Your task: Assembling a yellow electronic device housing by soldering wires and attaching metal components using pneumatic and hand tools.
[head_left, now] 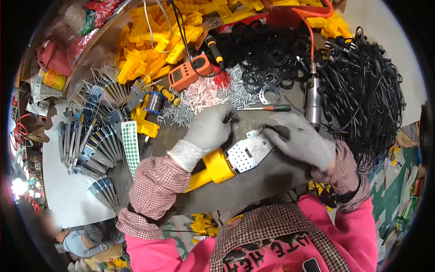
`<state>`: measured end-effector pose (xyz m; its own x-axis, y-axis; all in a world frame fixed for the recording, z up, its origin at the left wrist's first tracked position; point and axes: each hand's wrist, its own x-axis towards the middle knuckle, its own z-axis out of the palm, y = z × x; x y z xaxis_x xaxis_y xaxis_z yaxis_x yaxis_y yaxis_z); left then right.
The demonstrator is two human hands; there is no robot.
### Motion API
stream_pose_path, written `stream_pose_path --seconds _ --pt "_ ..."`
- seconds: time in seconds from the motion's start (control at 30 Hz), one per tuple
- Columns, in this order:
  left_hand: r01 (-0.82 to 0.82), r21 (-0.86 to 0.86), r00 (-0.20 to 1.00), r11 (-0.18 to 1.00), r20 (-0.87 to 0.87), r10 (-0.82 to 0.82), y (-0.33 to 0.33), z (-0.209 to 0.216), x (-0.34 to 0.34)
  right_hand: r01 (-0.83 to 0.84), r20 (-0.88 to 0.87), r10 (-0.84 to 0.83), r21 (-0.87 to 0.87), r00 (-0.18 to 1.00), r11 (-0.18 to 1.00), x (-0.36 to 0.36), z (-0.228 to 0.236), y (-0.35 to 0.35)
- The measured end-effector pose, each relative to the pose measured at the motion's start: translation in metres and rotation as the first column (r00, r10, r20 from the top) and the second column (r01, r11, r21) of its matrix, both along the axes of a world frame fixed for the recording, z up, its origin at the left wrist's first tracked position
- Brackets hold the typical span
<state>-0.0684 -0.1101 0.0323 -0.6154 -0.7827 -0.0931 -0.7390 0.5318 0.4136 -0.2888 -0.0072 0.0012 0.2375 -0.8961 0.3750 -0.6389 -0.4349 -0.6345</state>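
Both my hands wear grey gloves. My left hand (pixel 209 127) is closed above the work mat, its fingertips by the pile of small screws; whatever it pinches is hidden. Below its wrist lies a yellow plastic housing (pixel 219 166) with a handle pointing lower left. A perforated metal plate (pixel 248 155) sticks out from the housing's right end. My right hand (pixel 299 139) grips the plate's upper right edge between thumb and fingers. Beside those fingertips is a small whitish piece (pixel 252 133). Just beyond, a screwdriver (pixel 267 108) with a red and black handle lies crosswise.
Pale pink parts (pixel 199 94), silver screws (pixel 240 88) and black rings (pixel 270 95) lie behind. An orange meter (pixel 190 71) sits near yellow housings (pixel 149 36). A hanging air screwdriver (pixel 313 102) and black cords (pixel 362 90) stand right; metal plates (pixel 97 140) and a dotted sticker sheet (pixel 130 147) left.
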Motion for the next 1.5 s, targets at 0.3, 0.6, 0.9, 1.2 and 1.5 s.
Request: stream_pose_path --seconds 0.3,0.6,0.9,1.2,1.5 --pt "0.093 0.589 0.993 0.803 -0.108 -0.035 0.018 0.012 0.024 -0.292 0.402 0.217 0.134 0.889 0.947 0.034 -0.029 0.028" --pt "0.421 0.428 0.845 0.800 0.136 -0.517 -0.008 0.022 0.005 -0.344 0.414 0.247 0.178 0.876 0.922 0.037 -0.030 0.025" --pt "0.505 0.556 0.708 0.660 0.171 -0.685 -0.018 0.022 -0.014 -0.355 0.435 0.265 0.137 0.860 0.925 0.036 -0.031 0.026" --pt "0.545 -0.081 0.837 0.834 0.096 -0.538 0.033 0.017 0.043 -0.228 0.239 0.205 0.073 0.949 0.971 0.051 -0.033 0.021" --pt "0.304 -0.300 0.942 0.904 -0.046 -0.332 0.061 -0.020 0.051 -0.316 -0.345 0.321 0.074 0.882 0.946 0.057 0.008 0.014"
